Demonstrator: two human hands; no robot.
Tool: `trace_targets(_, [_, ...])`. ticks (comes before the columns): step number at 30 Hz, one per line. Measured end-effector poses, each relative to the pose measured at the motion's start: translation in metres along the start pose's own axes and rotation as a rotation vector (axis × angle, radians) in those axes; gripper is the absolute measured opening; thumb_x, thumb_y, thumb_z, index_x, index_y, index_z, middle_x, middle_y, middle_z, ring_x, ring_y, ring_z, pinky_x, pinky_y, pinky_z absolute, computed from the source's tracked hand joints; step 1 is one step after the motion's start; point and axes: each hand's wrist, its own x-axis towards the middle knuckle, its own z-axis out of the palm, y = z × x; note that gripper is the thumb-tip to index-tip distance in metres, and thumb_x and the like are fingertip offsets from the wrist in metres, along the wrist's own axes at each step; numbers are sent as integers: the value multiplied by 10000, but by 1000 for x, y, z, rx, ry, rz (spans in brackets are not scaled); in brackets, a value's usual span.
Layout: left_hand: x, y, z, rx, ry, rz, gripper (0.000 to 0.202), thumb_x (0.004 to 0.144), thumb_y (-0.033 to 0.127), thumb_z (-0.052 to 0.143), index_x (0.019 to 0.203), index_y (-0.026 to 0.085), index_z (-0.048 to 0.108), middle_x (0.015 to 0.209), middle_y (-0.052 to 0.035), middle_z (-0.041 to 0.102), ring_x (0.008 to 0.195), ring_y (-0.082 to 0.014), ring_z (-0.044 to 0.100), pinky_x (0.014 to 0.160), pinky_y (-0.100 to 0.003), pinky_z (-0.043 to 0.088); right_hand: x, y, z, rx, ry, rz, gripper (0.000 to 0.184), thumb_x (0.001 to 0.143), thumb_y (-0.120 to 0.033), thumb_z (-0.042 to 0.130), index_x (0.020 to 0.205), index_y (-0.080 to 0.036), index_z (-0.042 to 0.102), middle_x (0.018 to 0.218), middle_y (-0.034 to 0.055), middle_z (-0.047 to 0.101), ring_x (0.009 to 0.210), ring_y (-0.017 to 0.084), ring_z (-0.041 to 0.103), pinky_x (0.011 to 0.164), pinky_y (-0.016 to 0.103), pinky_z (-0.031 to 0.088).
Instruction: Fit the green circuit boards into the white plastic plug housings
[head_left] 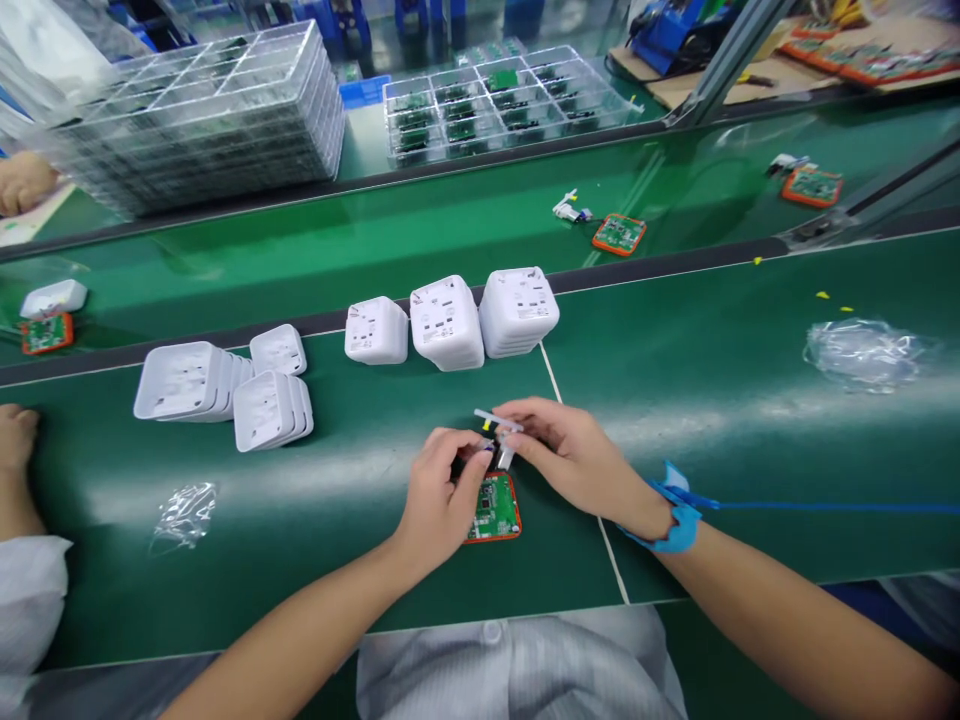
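A green circuit board in an orange frame point(496, 510) lies on the green mat in front of me. My left hand point(439, 495) rests on its left side, fingers curled and pinching its top edge. My right hand point(566, 450), with a blue strap point(675, 515) on the wrist, pinches a small white part with a yellow tip point(496, 422) just above the board. Both hands meet over the board's top edge.
Stacks of white plastic covers stand behind the board point(448, 322) and lie at the left point(225, 385). Crumpled clear wrap lies at left point(184, 512) and right point(862, 352). More boards point(619, 234) and clear trays point(202, 115) sit beyond. Another person's hand point(15, 440) is at the left edge.
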Motion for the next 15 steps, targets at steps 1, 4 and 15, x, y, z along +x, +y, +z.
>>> trace_targets(1, [1, 0, -1, 21, 30, 19, 62, 982, 232, 549, 983, 215, 609, 931, -26, 632, 878, -170, 584, 786, -308, 459, 2, 2, -1, 23, 27, -36, 266, 955, -265, 586, 1209, -232, 656, 1097, 65, 699, 930, 186, 709, 820, 328, 589])
trace_targets(4, [3, 2, -1, 60, 76, 60, 65, 978, 214, 552, 930, 212, 597, 937, -24, 636, 927, -179, 558, 828, -318, 443, 7, 8, -6, -1, 24, -178, 265, 998, -224, 502, 1196, -247, 676, 1089, 67, 643, 871, 154, 692, 808, 324, 576])
trace_targets(15, [8, 7, -5, -5, 7, -23, 140, 982, 251, 519, 878, 205, 600, 884, -38, 634, 875, -199, 549, 780, -326, 441, 11, 8, 2, -123, -26, -349, 73, 959, -219, 594, 918, -198, 652, 910, 43, 650, 833, 158, 605, 737, 300, 488])
